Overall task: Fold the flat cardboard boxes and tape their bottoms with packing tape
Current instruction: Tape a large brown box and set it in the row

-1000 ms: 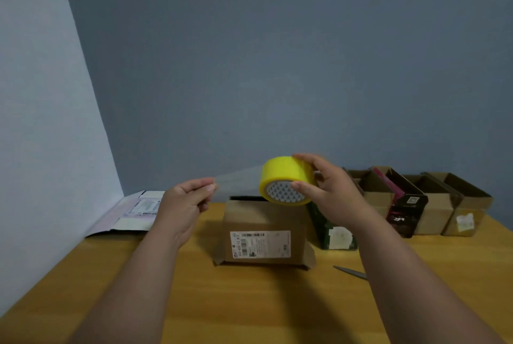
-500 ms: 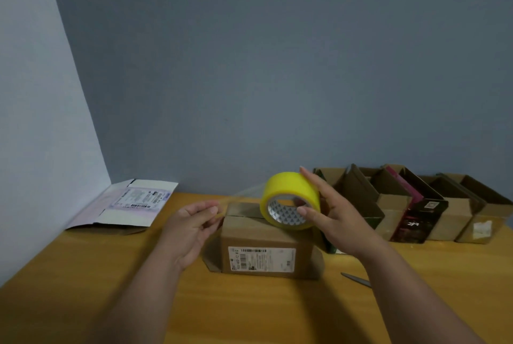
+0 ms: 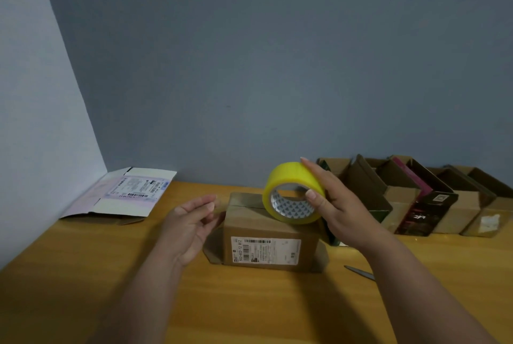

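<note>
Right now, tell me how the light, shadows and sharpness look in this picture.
Head view: dim, soft light; the forearms cast broad shadows on the table. The tape roll and box label read fairly sharp; the left hand fingertips look slightly smeared. Wide-angle bending tilts the left wall edge.

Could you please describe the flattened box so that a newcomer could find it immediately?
Start at the wooden table and follow it to its far left corner. The flattened box lies there, alone. Unlike the brown folded boxes along the right, it is white and pinkish, with a printed label facing up.
</note>
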